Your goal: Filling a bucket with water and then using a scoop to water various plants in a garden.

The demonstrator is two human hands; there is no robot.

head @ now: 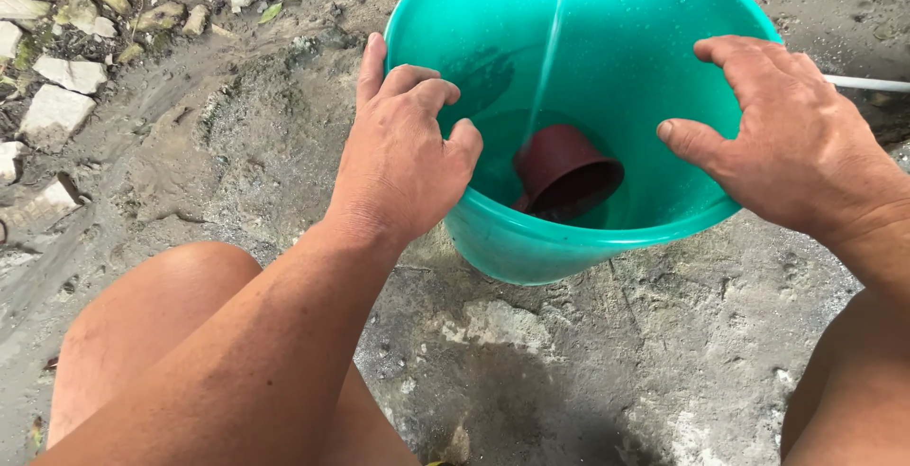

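Holding: both bare hands grip the rim of a green bucket (512, 238) that stands on the ground between the person's knees.
Ground: grey, wet-looking concrete (588, 352), rough and cracked, wraps all round the bucket.
Bucket: round plastic, wide mouth facing up, inner wall wet with droplets; a shallow pool of water lies at the bottom.
Water stream: a thin stream (552, 39) falls from the top edge of the view into the bucket, landing near the middle.
Left hand: the left hand (403, 158) sits on the near-left rim, fingers curled together over the edge into the bucket, thumb outside along the wall.
Right hand: the right hand (787, 134) rests on the right rim, fingers spread a little over the edge, thumb pointing inward above the opening.
Cup: a dark red cup (567, 174) lies tipped on its side in the water at the bottom, mouth toward the near wall.
Stones: pale broken stones (66, 77) lie at the upper left, well apart from the bucket.
Pipe: a white pipe (867, 84) shows at the right edge behind the right hand.
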